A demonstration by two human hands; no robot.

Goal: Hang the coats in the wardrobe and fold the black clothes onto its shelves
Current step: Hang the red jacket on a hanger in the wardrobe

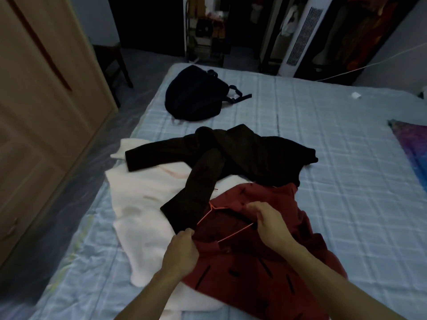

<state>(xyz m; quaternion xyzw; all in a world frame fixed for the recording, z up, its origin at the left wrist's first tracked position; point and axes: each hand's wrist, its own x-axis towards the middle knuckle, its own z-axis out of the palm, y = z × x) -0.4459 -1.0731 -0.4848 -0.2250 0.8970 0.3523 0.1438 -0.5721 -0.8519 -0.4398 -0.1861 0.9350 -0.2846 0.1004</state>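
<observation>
Left of the bed stands the wardrobe, doors closed as far as the view shows, with a narrow strip of floor between it and the bed's left edge, which is the only path for carrying things over. On the bed's left side a white coat sprawls to the edge, not yet hung, and a black garment lies unfolded across it at mid-bed. Toward the bed's near end lies the red coat with a pink wire hanger partly inside its neck. The left hand is clenched on the coat's collar and the right hand pinches its cloth at the hanger's other end. By my reading the first coat is only being fitted, so nearly everything is left to do. A dark backpack sits at the bed's far end. The bed's right half is bare quilt — room for folding — up to a colourful cloth at its right edge.
</observation>
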